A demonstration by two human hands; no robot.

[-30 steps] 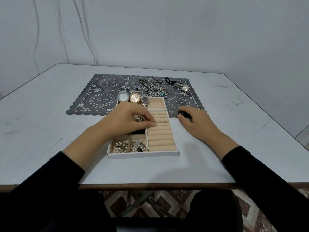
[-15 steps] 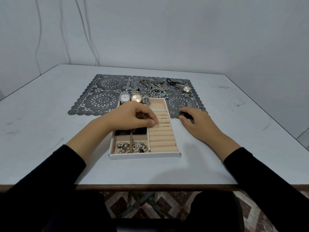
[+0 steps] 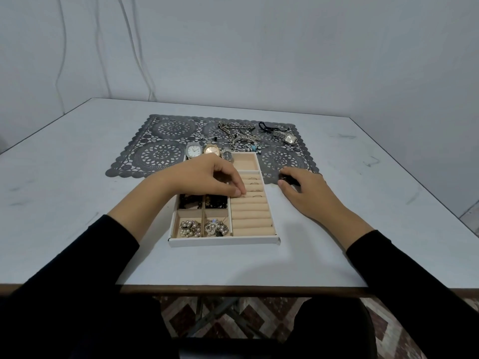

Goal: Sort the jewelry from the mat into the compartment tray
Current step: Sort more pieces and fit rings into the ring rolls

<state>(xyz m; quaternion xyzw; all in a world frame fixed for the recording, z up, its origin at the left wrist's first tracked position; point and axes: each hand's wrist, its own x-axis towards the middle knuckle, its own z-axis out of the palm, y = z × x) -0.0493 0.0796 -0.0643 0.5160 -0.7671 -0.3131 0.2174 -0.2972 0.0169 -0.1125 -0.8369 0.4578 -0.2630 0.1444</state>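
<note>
Tray (image 3: pixel 223 240): on table (image 3: pixel 77 190), 6 o'clock of mat (image 3: pixel 160 154). Left hand (image 3: pixel 202 177): fingertips curled on ring rolls (image 3: pixel 251 216), hold unclear. Right hand (image 3: pixel 308 193), 3 o'clock: pinches dark piece (image 3: pixel 283 180). Chains (image 3: pixel 234 133): on mat, 12 o'clock.

Left hand (image 3: pixel 207 177) is palm down, fingertips bunched together; right hand (image 3: pixel 308 193) rests palm down, fingers curled.

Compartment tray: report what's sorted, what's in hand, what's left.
Done: rings sit in the rolls of the tray, pearl pieces and dark beads in its left compartments. In hand: the left hand pinches at a ring roll; the right hand curls round a small dark piece. Left: chains and a square watch on the mat.
</note>
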